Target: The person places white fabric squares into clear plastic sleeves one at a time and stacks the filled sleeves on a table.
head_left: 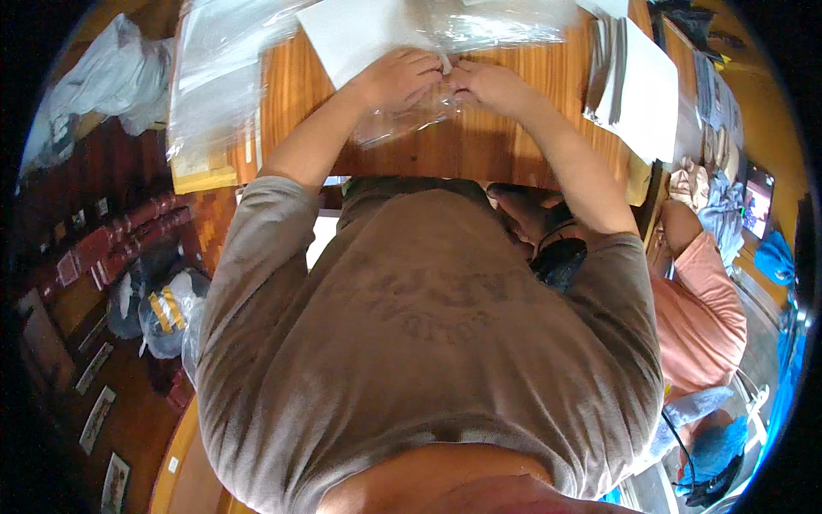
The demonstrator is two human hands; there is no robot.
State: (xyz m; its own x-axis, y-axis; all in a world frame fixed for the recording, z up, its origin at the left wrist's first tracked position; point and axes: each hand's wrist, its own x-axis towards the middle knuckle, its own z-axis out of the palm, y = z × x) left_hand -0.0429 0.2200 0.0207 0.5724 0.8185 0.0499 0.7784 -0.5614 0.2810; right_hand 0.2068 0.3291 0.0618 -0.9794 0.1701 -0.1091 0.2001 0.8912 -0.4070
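Note:
My left hand point(398, 80) and my right hand point(494, 87) meet over the wooden table point(295, 128), fingertips almost touching. Both sets of fingers are bent and pinch a clear plastic bag point(402, 126), whose crinkled lower part hangs toward me. Under and beyond my left hand lies a white sheet point(342, 34), tilted on the tabletop. Whether the sheet is inside the bag I cannot tell. More shiny clear plastic point(505, 24) lies just past my right hand. The fingertips are partly hidden by the fingers and plastic.
Clear plastic bags point(218, 94) cover the table's left side. A stack of white sheets point(638, 90) stands fanned at the right. Beyond it sit bunched cloths point(715, 188) and a lit screen point(757, 201). A person in a pink shirt point(706, 317) is close on my right.

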